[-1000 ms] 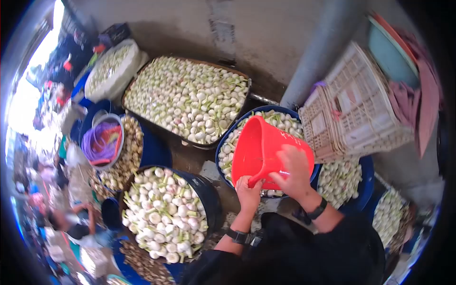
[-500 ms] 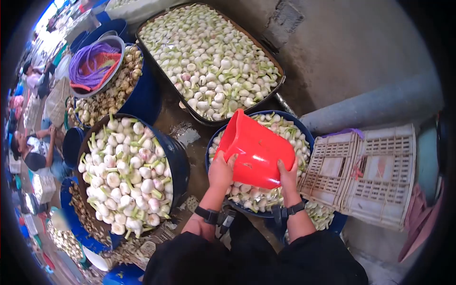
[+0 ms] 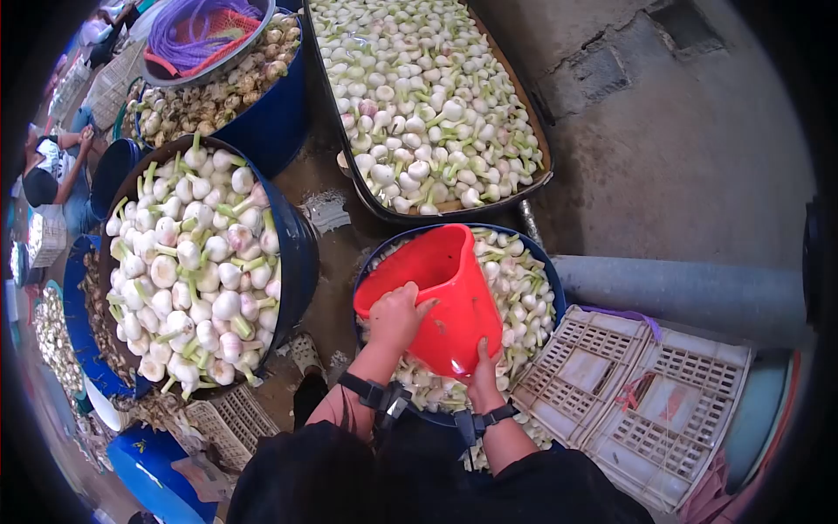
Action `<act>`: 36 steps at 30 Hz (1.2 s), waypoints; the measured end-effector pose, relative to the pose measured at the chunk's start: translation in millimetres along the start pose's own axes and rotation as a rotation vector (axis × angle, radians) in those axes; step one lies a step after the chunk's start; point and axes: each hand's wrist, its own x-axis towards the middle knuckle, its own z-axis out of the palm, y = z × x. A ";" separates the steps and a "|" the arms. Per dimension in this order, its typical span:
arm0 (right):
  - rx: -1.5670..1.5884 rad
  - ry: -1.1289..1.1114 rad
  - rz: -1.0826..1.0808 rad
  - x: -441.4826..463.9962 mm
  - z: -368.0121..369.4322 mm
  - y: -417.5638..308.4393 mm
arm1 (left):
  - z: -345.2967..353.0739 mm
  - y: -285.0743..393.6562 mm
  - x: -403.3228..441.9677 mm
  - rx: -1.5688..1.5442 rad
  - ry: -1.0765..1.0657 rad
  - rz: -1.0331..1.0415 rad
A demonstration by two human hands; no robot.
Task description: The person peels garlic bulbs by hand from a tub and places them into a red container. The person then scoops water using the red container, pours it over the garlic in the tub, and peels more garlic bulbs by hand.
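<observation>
Both my hands hold a red plastic bucket (image 3: 454,319) tilted over a blue tub (image 3: 557,288) of peeled-looking white garlic bulbs (image 3: 515,288). My left hand (image 3: 397,316) grips the rim at the bucket's open mouth, fingers reaching inside. Low on the bucket, near its base, my right hand (image 3: 483,380) is closed against the side, thumb up along the wall. The mouth faces up and to the left; I see the dark inner wall, but its bottom is hidden. Black straps sit on both wrists.
A large blue barrel (image 3: 301,262) heaped with garlic stands left. Ahead is a black rectangular vat (image 3: 546,157) of garlic in water. White plastic crates (image 3: 642,393) and a grey pipe (image 3: 672,288) lie right. A basin (image 3: 253,39) with purple rope tops another barrel. A seated person (image 3: 57,166) is far left.
The bucket has swung from lying nearly sideways to a more upright tilt, its mouth turned upward. It has moved slightly left and down in view, and the head view has shifted.
</observation>
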 end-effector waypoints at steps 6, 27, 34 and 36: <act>0.018 -0.008 0.046 22.6 0.5 12.7 | 22.9 -10.5 2.3 0.066 -0.011 0.011; 0.124 -0.287 0.182 92.7 -27.4 37.9 | 68.8 -19.0 -6.2 0.055 -0.015 0.072; 0.045 -0.212 0.223 82.4 -18.9 31.5 | 68.5 -25.0 -4.3 0.071 -0.093 0.037; 0.060 -0.245 0.219 78.3 -17.0 28.5 | 68.4 -29.5 -2.3 0.047 -0.122 0.034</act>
